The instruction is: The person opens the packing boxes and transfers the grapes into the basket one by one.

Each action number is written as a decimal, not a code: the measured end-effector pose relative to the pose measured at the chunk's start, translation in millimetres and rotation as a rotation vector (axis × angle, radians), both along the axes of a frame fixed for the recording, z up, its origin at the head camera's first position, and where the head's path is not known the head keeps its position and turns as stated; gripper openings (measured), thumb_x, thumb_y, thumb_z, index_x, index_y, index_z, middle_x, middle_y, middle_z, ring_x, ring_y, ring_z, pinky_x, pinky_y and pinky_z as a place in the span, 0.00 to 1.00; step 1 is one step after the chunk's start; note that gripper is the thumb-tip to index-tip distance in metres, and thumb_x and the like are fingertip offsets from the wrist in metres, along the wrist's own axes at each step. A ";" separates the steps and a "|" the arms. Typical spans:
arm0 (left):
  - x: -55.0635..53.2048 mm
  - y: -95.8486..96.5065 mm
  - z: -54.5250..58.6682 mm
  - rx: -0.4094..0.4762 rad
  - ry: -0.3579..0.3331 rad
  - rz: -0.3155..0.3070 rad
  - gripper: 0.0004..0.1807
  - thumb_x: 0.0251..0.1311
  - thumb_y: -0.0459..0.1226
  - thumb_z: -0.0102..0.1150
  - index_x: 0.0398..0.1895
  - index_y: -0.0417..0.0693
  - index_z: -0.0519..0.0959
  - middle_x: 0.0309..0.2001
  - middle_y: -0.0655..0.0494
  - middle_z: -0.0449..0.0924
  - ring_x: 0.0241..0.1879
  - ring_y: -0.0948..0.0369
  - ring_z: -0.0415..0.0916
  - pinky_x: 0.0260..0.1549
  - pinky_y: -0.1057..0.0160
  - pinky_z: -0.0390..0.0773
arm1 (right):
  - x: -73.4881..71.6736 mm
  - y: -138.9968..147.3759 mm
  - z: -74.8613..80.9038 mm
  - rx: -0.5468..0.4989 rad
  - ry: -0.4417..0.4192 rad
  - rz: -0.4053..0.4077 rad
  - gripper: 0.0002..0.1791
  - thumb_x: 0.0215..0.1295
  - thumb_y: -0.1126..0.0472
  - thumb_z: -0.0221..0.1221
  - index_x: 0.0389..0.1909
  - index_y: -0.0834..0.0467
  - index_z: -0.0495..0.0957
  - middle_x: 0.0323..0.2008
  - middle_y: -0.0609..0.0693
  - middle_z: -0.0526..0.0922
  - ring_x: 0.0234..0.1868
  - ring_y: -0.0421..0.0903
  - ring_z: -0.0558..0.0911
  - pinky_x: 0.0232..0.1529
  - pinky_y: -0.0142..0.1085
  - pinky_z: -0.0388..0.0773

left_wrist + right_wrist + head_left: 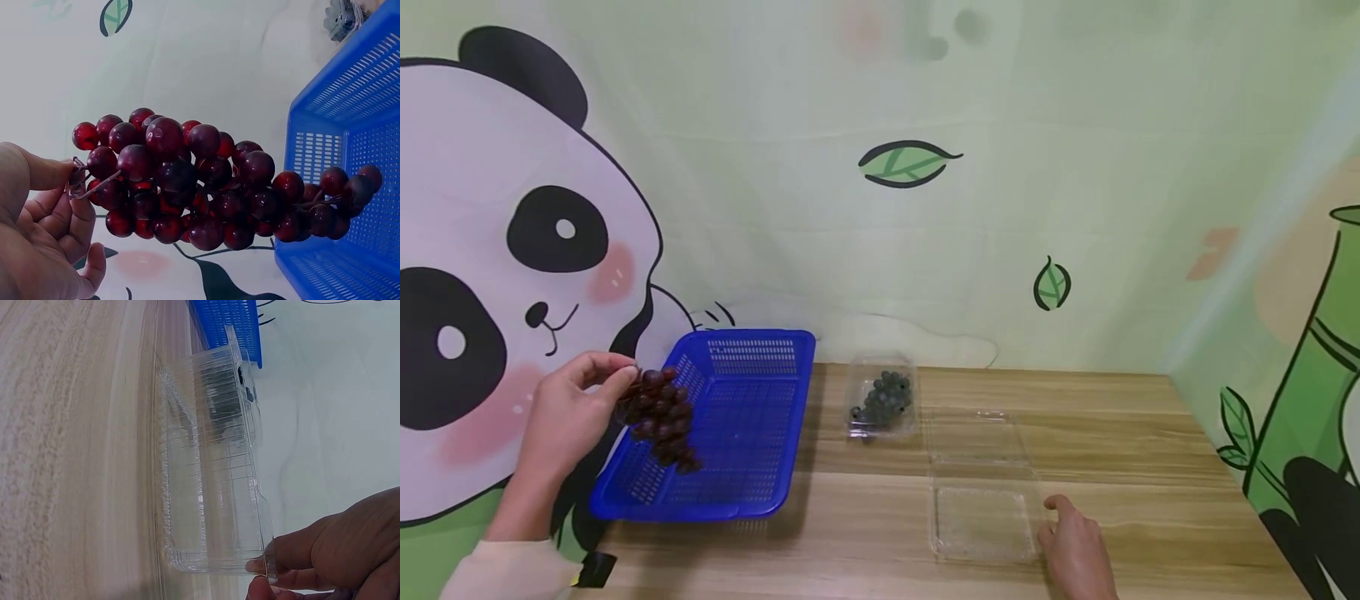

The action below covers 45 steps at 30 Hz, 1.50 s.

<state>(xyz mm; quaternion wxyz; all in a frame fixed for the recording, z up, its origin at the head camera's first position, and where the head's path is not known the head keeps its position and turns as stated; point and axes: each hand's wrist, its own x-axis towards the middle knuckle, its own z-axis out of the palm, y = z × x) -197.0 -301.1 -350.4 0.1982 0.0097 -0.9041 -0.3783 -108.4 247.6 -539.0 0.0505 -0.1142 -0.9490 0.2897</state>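
Observation:
My left hand [574,406] pinches a bunch of dark red grapes [661,421] by its stem, over the left side of the blue basket [808,392]. In the left wrist view the grapes [206,181] stretch away from thumb and fingertips, their far tip overlapping the basket [319,106]. On the table's right half lies an open, clear plastic box [981,467]. At its right edge is my right hand [1075,546]; the right wrist view shows thumb and fingers of that hand [337,550] pinching the rim of the clear box [206,569].
A second clear box [853,375] holding a bunch of dark green-black grapes [886,398] stands near the back, between the basket and the open box. Behind the wooden table [1112,450] hangs a printed cloth [820,250] with a panda and leaves.

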 end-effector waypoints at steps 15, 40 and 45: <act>2.3 -11.6 -7.6 -0.036 -0.018 0.015 0.18 0.76 0.42 0.57 0.54 0.34 0.80 0.51 0.35 0.82 0.44 0.70 0.70 0.34 0.83 0.70 | 1.4 0.6 -1.3 -0.007 -0.021 -0.006 0.20 0.58 0.73 0.59 0.53 0.72 0.76 0.17 0.48 0.72 0.24 0.50 0.72 0.30 0.50 0.75; -17.9 -14.7 -5.9 -0.009 -0.090 0.019 0.22 0.78 0.45 0.51 0.60 0.34 0.77 0.53 0.33 0.80 0.47 0.50 0.77 0.32 0.83 0.71 | 2.0 -1.0 0.5 -0.014 -0.038 -0.003 0.19 0.62 0.72 0.57 0.55 0.73 0.75 0.16 0.46 0.67 0.20 0.45 0.66 0.22 0.41 0.67; -24.2 -14.4 -3.2 0.001 -0.091 0.029 0.23 0.79 0.46 0.51 0.60 0.34 0.77 0.53 0.34 0.80 0.46 0.51 0.77 0.32 0.83 0.71 | 1.2 -1.2 1.3 -0.014 -0.044 -0.007 0.19 0.62 0.72 0.57 0.55 0.73 0.76 0.15 0.46 0.67 0.20 0.45 0.66 0.23 0.41 0.67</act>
